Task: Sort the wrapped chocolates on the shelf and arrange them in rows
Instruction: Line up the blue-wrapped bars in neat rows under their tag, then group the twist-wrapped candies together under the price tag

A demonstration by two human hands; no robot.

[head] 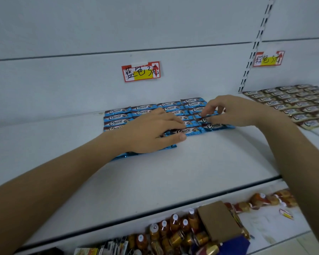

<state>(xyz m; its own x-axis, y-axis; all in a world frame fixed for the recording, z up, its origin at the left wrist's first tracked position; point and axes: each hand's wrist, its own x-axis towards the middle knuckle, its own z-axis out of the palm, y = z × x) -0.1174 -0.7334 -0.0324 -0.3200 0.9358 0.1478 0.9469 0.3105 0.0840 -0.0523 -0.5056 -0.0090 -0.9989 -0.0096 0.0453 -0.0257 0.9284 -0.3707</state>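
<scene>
- Nearest me, the lower shelf carries orange-capped bottles, gold cans and a flat piece of brown cardboard lying across them.
- Above it is the white shelf I am working on, its front half bare.
- My left hand lies flat and released on the near left part of the blue block. Its fingers are straight and press down on the wrappers, and its thumb is against the front edge of the front bar.
- A loose blue wrapper pokes out from under that wrist.
- My right hand is grasping: curled fingertips and thumb pinch a Choco bar in the right-hand column.
- The blue Choco bars sit mid-shelf in neat side-by-side columns, running back to the wall.
- Further right, past the slotted upright, brown-wrapped chocolates lie in their own rows, well apart from the blue ones.
- On the back wall, a red-and-yellow handwritten label hangs above the blue block, and a second label above the brown one.
</scene>
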